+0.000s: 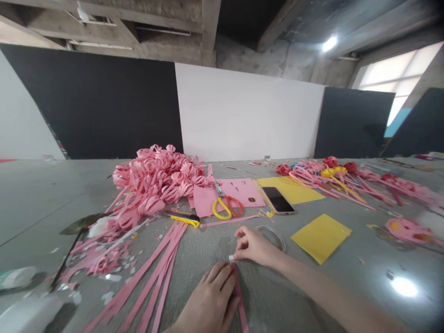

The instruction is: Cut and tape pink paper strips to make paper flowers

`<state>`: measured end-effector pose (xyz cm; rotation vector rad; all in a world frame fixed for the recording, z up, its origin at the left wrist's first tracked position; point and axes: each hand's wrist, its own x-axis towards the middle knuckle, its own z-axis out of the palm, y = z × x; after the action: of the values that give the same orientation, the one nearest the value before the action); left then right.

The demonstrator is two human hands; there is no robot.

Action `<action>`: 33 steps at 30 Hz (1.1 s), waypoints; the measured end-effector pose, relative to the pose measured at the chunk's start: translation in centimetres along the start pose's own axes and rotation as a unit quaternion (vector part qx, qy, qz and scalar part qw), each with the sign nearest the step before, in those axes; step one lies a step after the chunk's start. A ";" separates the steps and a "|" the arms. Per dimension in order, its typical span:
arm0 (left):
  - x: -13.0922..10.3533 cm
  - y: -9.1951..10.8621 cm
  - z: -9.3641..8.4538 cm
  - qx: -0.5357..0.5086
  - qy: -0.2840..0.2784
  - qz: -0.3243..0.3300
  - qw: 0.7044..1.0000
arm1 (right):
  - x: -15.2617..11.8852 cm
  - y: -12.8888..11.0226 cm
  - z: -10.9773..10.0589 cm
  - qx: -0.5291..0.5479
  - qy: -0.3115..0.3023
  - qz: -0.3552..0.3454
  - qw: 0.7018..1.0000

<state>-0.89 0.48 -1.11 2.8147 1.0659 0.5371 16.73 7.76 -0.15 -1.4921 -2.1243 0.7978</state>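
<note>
The grey surface (204, 245) is bounded at its far side by a white panel (249, 111) between dark ones; its near edge is cut off by the view. Narrow room is left between the left hand (211, 296) and the fanned pink strips (152, 277), wider room to the right of the right forearm. A single pink paper strip (243, 317) is set beside the left hand, its long axis running away from the person and slightly leftward. At its far end, a white tab (231, 258) is pinched by the right hand (255, 245). The left hand is laid low, fingers together; whether the strip is gripped by it cannot be told. Ahead, the way is crowded by a utility knife (185, 218), scissors (227, 207) and a smartphone (277, 201). A yellow sheet (322, 238) is placed farther right.
</note>
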 end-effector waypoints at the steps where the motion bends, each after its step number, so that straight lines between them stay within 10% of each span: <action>1: 0.0 0.0 0.0 0.001 -0.003 0.000 1.000 | 0.0 -0.1 0.0 -0.003 0.001 0.006 1.000; 33: 0.4 0.2 -0.6 -0.011 -0.021 -0.009 1.000 | 0.1 -2.2 -0.6 -0.081 -0.024 0.034 0.996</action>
<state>-0.68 0.61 -0.42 2.7811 1.0693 0.4817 15.59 7.43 1.76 -1.6517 -2.2304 0.7064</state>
